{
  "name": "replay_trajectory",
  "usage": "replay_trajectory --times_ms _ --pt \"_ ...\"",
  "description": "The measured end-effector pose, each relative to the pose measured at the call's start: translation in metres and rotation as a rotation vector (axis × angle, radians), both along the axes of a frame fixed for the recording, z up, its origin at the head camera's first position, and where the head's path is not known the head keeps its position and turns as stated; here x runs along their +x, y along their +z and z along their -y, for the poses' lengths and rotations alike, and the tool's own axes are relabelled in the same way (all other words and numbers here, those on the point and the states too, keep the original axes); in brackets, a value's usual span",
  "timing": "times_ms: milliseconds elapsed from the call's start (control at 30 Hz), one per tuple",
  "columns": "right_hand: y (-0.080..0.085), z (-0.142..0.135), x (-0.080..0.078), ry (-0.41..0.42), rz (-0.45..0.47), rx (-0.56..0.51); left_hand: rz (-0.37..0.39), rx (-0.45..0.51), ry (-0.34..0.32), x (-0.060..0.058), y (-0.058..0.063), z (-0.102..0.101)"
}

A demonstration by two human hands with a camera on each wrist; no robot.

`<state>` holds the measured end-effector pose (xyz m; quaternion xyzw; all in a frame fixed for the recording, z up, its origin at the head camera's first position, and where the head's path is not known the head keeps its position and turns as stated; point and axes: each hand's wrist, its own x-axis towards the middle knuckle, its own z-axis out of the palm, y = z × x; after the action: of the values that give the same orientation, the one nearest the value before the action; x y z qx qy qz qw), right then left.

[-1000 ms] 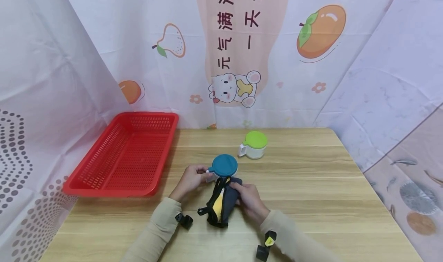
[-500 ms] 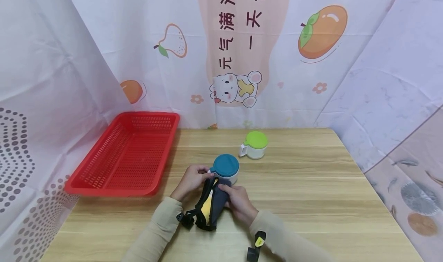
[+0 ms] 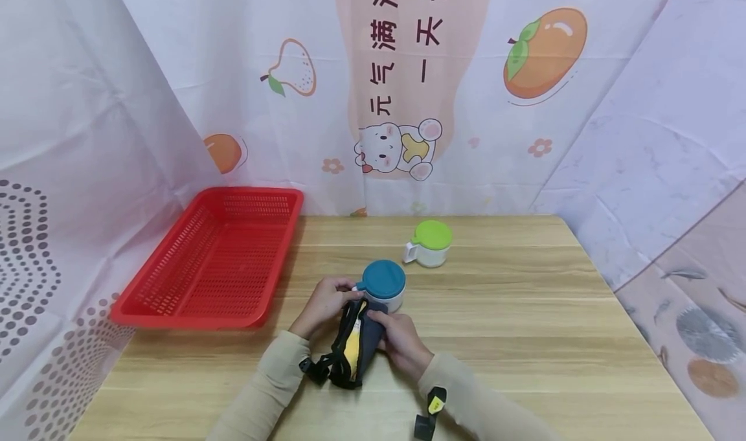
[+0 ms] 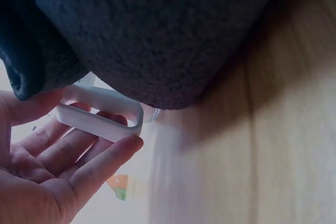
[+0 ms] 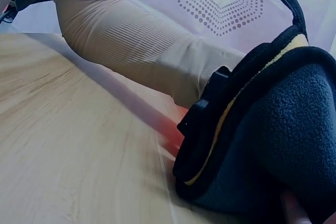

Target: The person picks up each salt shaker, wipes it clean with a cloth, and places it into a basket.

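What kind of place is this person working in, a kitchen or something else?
Probably a staged tabletop booth, not a kitchen: printed cartoon fruit curtains wall in a bare wooden table, with only a red basket, two lidded cups and a dark fleece pouch laid out.

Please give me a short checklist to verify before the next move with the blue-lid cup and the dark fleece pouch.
1. Left hand holds the white handle of the blue-lid cup: ok.
2. Right hand grips the dark fleece pouch: ok.
3. Pouch mouth faces the cup: ok.
4. Cup inside the pouch: not ok, mostly outside.
5. Lid sealed: cannot tell.
6. Green-lid cup stands apart: ok.
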<state>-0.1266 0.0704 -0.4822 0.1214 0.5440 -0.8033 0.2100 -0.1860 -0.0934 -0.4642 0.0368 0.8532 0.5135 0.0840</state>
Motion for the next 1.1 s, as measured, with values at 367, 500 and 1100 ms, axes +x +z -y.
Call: replay_trajectory --times_ms 367,500,1100 --pt "-0.001 -0.017 -0.001 0.020 0.046 0.045 0.062 0.063 0.001 0.004 0.001 0.002" --pt "0.001 -0.024 -0.002 0.026 0.045 0.078 0.066 0.078 0.005 0.002 0.001 0.001" --pt "0.007 -0.064 -0.011 0.104 0.045 0.252 0.078 0.144 0.002 0.000 -0.005 0.000"
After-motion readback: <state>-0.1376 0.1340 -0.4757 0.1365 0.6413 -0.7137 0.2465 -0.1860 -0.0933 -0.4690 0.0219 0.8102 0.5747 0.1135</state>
